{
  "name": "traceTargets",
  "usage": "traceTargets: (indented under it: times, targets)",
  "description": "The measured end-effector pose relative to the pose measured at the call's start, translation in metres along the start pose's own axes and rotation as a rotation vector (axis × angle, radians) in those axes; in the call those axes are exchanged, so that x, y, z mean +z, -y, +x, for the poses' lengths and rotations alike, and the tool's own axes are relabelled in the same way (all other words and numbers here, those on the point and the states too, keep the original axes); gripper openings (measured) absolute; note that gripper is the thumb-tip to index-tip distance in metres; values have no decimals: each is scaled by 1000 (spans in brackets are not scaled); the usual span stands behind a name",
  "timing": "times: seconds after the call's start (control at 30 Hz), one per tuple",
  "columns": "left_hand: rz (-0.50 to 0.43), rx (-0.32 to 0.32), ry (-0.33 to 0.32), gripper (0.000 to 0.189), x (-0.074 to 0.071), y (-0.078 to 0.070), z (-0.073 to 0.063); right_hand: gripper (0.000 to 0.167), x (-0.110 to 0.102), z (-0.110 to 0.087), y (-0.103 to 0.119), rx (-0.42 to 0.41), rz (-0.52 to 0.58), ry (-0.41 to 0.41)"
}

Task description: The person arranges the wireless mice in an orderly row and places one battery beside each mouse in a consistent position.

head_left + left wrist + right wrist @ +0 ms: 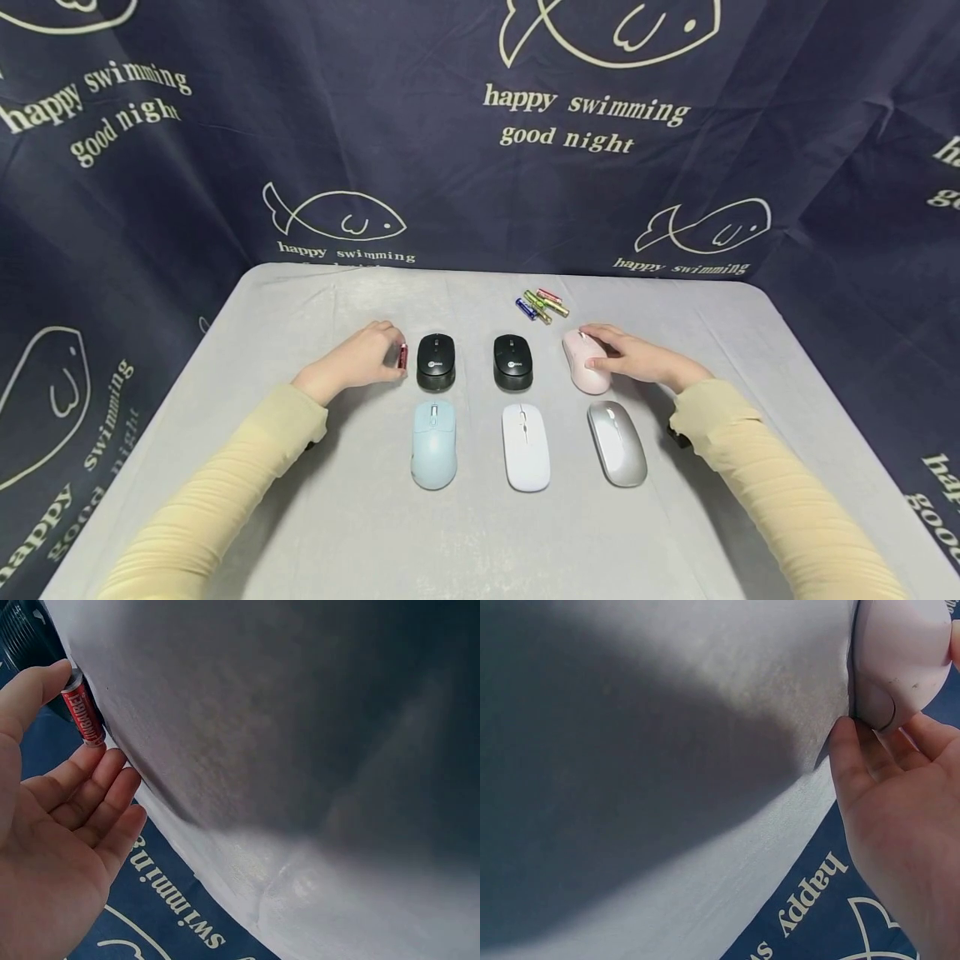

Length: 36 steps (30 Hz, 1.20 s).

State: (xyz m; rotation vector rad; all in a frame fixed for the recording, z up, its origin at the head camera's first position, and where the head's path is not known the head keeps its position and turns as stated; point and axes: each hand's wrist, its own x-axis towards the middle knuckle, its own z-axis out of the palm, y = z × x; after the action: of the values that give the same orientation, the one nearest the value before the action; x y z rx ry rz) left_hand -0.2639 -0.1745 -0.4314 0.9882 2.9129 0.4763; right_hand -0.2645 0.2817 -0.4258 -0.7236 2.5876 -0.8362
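Observation:
At the left of the mice, my left hand (366, 355) pinches a small red battery (402, 357) by its two ends. The left wrist view shows the battery (84, 712) between thumb tip and forefinger tip, close over the table, the other fingers loosely bent. A black mouse (437, 363) stands just right of it. On the other side, my right hand (639, 358) holds a pink mouse (585, 367) at the right end of the back row. In the right wrist view, fingertips lie along the front end of the pink mouse (904, 656), close to the cloth.
Another black mouse (513, 363) sits mid back row. In front lie a light blue mouse (433, 448), a white mouse (526, 450) and a silver mouse (618, 446). Several batteries (542, 306) are heaped behind. A dark curtain (480, 183) hangs beyond the grey-covered table (480, 550).

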Motion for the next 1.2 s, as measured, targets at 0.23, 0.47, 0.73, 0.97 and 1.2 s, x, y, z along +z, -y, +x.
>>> traceTargets:
  times: [0.23, 0.47, 0.73, 0.97, 1.2]
  targets:
    - [-6, -2, -4, 45, -2, -2, -1, 66, 0, 0, 0, 9, -11, 3]
    - [-11, -8, 6, 47, -1, -3, 0, 66, 1, -1, -1, 4, -4, 1]
    - [-3, -5, 17, 48, -1, -3, 0, 66, 0, 0, -1, 9, -1, 5]
    - [2, 0, 16, 50, 0, -3, 0, 66, 0, 0, 0, 11, -6, 8]
    - [26, -32, 10, 56, -7, -10, 2, 66, -1, 0, 1, 16, -7, 6]
